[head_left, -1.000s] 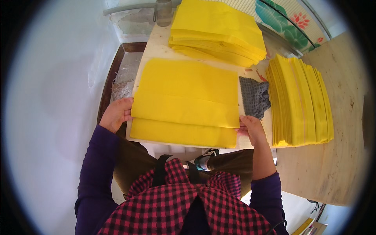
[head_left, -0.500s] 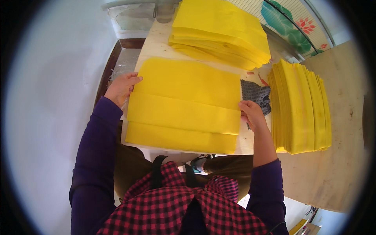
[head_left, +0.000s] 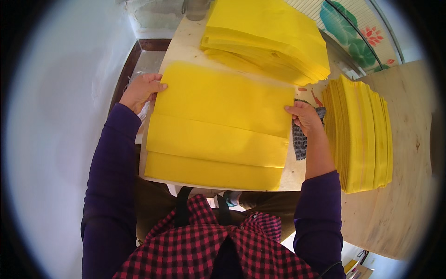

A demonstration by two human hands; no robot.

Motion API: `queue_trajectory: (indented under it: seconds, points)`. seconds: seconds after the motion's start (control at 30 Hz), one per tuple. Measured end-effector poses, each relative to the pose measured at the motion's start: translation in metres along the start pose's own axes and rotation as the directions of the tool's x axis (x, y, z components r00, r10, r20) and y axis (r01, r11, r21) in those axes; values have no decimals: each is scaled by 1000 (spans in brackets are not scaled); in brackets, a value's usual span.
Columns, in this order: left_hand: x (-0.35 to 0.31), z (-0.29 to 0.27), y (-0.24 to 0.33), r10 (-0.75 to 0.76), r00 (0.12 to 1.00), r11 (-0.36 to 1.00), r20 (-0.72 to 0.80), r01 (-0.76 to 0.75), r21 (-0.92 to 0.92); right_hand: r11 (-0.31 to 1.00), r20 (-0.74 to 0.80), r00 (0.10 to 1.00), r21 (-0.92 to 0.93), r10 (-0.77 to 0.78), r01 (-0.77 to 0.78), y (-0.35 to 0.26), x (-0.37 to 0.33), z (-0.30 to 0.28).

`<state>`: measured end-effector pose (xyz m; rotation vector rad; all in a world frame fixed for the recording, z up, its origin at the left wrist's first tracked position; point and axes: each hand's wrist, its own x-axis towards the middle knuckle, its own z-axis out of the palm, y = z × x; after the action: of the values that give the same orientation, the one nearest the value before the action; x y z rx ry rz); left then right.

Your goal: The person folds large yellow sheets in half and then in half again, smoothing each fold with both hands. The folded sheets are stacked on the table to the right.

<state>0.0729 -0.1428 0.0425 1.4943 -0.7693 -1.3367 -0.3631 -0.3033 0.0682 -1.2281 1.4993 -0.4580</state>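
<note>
A wide yellow sheet [head_left: 223,100], of paper or thin cloth, is spread before me on the wooden table, its far part blurred. Two crosswise edges or folds run over its nearer part; whether these are separate layers I cannot tell. My left hand [head_left: 141,90] pinches the sheet's left side near the far corner, thumb on top. At the right side my right hand [head_left: 304,115] grips the edge between thumb and fingers. Partly under that hand lies a dark grey textured cloth [head_left: 300,142].
Beyond the sheet lies a thick pile of yellow sheets [head_left: 265,28]. A tall stack of folded yellow pieces [head_left: 362,135] stands at the right on the wooden table [head_left: 413,139]. Small red scraps [head_left: 317,98] lie between them. A white wall [head_left: 60,116] rises close on the left.
Both hands have moved slightly away from me, still holding the sheet's sides. The sheet's far edge has shifted farther, and more of the grey cloth below my right hand shows.
</note>
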Motion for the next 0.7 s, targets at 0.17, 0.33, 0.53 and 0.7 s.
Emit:
queue_trajectory:
  seconds: [0.17, 0.33, 0.53, 0.7]
  points:
    - [3, -9, -1, 49, 999, 993, 14, -51, 111, 997, 33, 996, 26, -79, 79, -3, -11, 1]
    - [2, -9, -6, 145, 989, 988, -26, -143, 63, 988, 25, 989, 56, -146, 144, -3, -27, 5]
    - [-3, -12, 1, 62, 996, 982, -57, -50, 184, 987, -36, 989, 55, -146, 148, -3, -35, 13]
    - [-7, -9, 3, 64, 998, 991, -23, -61, 118, 970, -8, 988, 186, -156, 154, 3, -34, 18]
